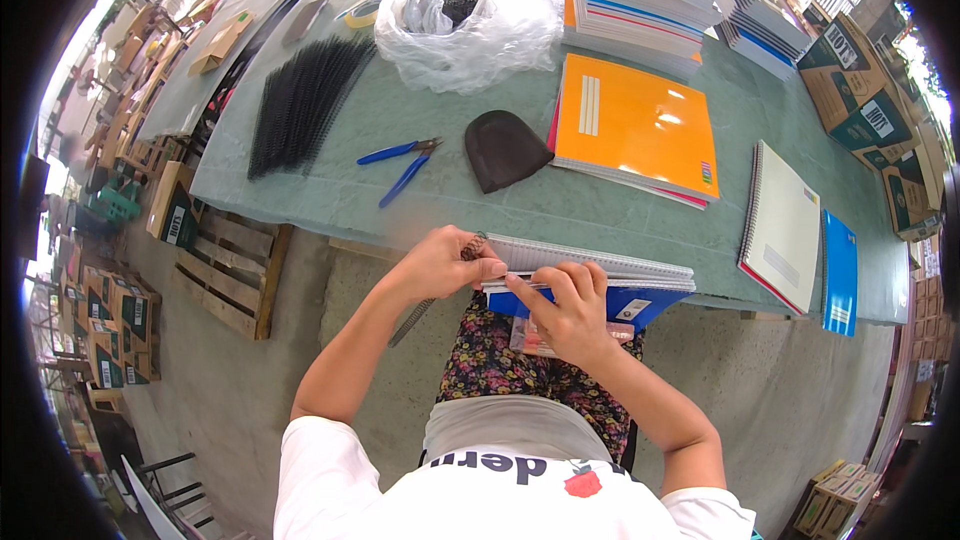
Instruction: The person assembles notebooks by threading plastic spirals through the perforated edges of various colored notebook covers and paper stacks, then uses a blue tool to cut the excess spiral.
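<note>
At the table's near edge, a blue-covered notebook (650, 302) stands tilted with its white page edges up. My right hand (568, 308) grips its near side, thumb and index finger at the left end. My left hand (450, 262) pinches a dark spiral binding coil (410, 322) at that same corner; the coil's tail hangs below the hand. How far the coil is threaded into the holes is hidden by my fingers. Beyond them, blue-handled cutting pliers (400, 168) lie spread on the table, beside a dark rounded pad (503, 150).
A heap of black coils (305, 105) lies at left, near a clear plastic bag (470, 25). Orange notebooks (640, 130) and tall book stacks (640, 5) stand beyond. A white spiral notebook (785, 230) and blue notebook (840, 270) lie right. Cartons (870, 105) stand at far right.
</note>
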The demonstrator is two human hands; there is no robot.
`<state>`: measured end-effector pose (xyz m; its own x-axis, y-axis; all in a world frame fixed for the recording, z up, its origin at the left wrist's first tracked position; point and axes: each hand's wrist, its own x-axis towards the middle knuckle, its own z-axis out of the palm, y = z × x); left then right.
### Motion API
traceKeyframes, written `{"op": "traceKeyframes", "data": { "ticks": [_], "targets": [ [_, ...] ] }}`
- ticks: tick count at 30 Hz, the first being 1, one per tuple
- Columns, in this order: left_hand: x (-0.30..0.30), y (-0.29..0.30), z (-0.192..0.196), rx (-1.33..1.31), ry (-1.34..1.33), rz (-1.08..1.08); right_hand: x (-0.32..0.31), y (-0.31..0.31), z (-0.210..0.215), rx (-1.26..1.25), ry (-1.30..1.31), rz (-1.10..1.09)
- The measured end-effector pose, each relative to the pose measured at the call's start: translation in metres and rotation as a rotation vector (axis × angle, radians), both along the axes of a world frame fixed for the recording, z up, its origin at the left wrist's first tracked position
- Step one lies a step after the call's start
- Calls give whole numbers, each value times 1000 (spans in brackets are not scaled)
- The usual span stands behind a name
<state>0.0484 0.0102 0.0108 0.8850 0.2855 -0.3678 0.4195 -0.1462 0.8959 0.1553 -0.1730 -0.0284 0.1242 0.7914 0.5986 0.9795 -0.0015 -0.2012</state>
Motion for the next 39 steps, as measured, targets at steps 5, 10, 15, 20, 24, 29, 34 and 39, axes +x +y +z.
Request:
{"op": "traceKeyframes", "data": {
  "ticks": [5,10,15,20,24,29,34,39],
  "targets": [
    [0,2,-10,165,-59,-40,-1,0,-2,-9,-20,2],
    [2,-3,-10,151,-42,43,-2,0,4,-19,-1,40],
    [-2,-6,-4,294,-42,78,0,15,10,-70,91,128],
    [-17,-15,4,167,-61,444,-2,22,19,-184,186,43],
    [-52,-55,-33,73,-18,549,-3,31,16,-360,202,-36],
    [-41,-71,-29,232,-96,282,3,47,14,-497,152,-21],
    [-43,-45,-19,73,-135,414,19,48,23,-475,519,58],
    [-31,-49,-34,595,-413,439,14,47,19,-338,582,29]
  ]
}}
